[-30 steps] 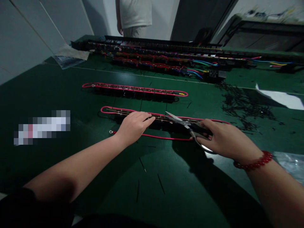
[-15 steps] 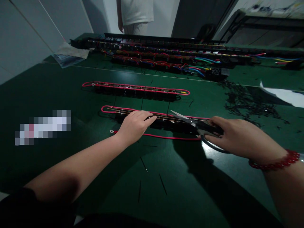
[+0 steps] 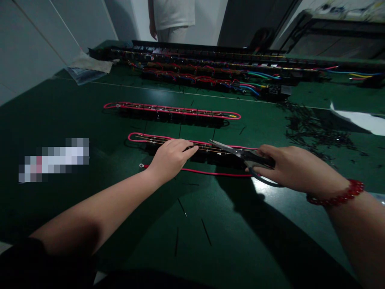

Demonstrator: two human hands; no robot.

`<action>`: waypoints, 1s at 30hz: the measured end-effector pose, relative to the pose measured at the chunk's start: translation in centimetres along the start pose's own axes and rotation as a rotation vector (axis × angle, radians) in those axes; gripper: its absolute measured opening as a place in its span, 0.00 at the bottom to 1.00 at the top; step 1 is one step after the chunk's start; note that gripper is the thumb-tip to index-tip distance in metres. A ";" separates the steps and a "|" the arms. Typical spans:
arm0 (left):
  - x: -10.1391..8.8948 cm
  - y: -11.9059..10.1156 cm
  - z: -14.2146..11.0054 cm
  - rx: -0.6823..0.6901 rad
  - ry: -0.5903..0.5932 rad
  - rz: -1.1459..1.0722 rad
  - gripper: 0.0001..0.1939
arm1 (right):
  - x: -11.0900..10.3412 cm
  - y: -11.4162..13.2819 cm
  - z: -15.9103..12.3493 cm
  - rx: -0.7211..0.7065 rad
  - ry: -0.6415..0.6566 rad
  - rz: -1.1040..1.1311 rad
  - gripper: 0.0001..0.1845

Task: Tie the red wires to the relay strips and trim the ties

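Observation:
A long black strip of parts with a red wire looped round it (image 3: pixel 216 173) lies across the green table (image 3: pixel 90 120) in front of me. My left hand (image 3: pixel 170 158) rests palm down on the strip's left half, fingers lying flat and pressing it. My right hand (image 3: pixel 293 168), with a red bead bracelet on the wrist, grips a pair of scissors (image 3: pixel 237 153). The blades point left, slightly parted, over the strip's middle and close to my left fingertips.
A second red-wired strip (image 3: pixel 171 112) lies just beyond. Longer strips with coloured wires (image 3: pixel 210 76) fill the back of the table. Cut black ties (image 3: pixel 315 128) litter the right side, near a white sheet (image 3: pixel 361 120). Another person in white stands at the far edge (image 3: pixel 173 18).
My right hand drew the scissors to the right, then brought them back left along the strip. My left hand has stayed put on the strip.

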State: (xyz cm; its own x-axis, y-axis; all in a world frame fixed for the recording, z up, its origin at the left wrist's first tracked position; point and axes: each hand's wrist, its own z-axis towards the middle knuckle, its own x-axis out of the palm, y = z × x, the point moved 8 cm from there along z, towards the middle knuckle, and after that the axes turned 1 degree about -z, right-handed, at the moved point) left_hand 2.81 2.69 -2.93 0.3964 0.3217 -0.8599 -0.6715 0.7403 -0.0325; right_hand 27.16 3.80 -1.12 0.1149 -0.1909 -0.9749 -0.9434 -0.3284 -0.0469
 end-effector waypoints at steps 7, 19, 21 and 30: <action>0.1 0.1 -0.1 -0.005 0.010 -0.001 0.15 | 0.0 0.0 0.0 -0.039 -0.036 0.050 0.16; 0.1 0.1 -0.1 -0.008 0.016 0.004 0.16 | 0.3 -0.3 0.0 0.017 0.039 0.022 0.19; 0.1 0.1 -0.1 -0.006 0.012 0.008 0.15 | 0.3 -0.2 0.0 0.019 0.041 0.016 0.20; 0.1 0.1 -0.2 0.016 -0.023 0.018 0.15 | 0.1 -0.1 0.0 -0.017 0.034 0.009 0.21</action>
State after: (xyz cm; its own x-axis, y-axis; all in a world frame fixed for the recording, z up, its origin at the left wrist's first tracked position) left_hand 2.69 2.66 -3.13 0.3990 0.3488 -0.8480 -0.6684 0.7437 -0.0086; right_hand 27.22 3.84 -1.24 0.1171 -0.2255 -0.9672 -0.9392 -0.3417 -0.0340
